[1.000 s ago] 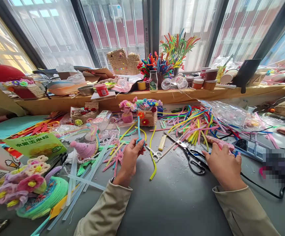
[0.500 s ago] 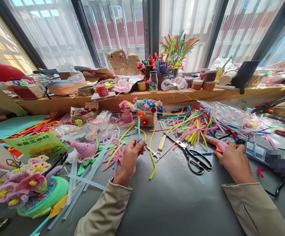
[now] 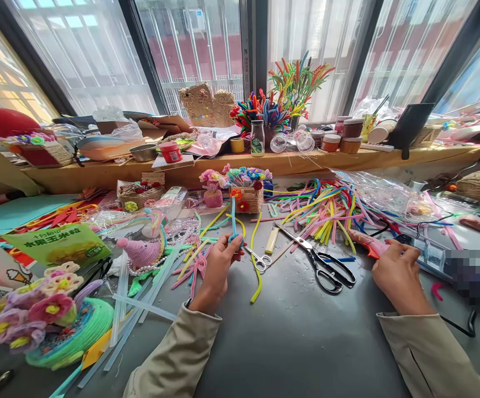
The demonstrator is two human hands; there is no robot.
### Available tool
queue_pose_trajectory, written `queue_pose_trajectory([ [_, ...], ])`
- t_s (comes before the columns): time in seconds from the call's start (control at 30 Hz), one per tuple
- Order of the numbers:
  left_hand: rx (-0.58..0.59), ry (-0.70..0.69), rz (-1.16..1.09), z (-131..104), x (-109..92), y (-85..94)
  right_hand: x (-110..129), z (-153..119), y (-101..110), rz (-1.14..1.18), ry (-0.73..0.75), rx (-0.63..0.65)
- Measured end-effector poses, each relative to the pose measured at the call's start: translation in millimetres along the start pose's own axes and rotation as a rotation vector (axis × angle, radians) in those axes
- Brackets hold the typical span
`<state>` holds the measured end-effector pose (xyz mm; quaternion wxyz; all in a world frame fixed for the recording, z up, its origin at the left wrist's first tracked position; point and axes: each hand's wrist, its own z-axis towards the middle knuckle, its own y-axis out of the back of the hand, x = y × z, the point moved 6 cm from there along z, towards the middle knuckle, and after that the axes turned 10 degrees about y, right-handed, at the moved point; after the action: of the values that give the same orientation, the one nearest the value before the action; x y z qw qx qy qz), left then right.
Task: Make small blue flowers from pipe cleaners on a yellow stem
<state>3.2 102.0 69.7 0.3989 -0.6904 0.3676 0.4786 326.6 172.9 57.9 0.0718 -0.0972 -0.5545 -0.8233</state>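
Note:
My left hand [image 3: 217, 271] is closed in a pinch round a light blue pipe cleaner [image 3: 234, 213]. One end stands straight up, and its lower part looks bunched at my fingertips. Just right of those fingers lie small white-handled scissors [image 3: 260, 258] and a yellow-green pipe cleaner [image 3: 256, 282]. My right hand [image 3: 401, 276] is closed over the rear part of a pink and orange hot glue gun [image 3: 370, 243], whose nozzle points left; my palm hides its handle. Large black-handled scissors [image 3: 327, 268] lie open between my hands.
Behind the scissors spreads a heap of coloured pipe cleaners [image 3: 327, 213]. Clear glue sticks [image 3: 152, 293] and a fuzzy flower bouquet [image 3: 36, 320] lie left. A flower basket [image 3: 250, 200] stands ahead, below the crowded wooden sill [image 3: 207, 168]. A black cable [image 3: 466, 330] lies right.
My right hand has shifted slightly right, and more of the glue gun's orange part shows. The gun has moved a little right too. My left hand stays on the blue pipe cleaner.

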Motion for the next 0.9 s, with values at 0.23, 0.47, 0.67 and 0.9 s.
queue_pose_trajectory([
  [0.23,0.009,0.002,-0.001,0,-1,-1.0,1,-5,5,0.086,0.005,0.006],
  [0.47,0.005,0.006,0.004,0,-1,-1.6,0,-9,13,0.141,-0.041,-0.065],
  [0.67,0.012,0.003,0.011,0,0,-1.3,-4,-9,17,0.218,-0.071,-0.118],
  [0.9,0.016,0.003,0.018,1,1,-1.8,-9,-9,15,0.338,-0.085,-0.160],
])
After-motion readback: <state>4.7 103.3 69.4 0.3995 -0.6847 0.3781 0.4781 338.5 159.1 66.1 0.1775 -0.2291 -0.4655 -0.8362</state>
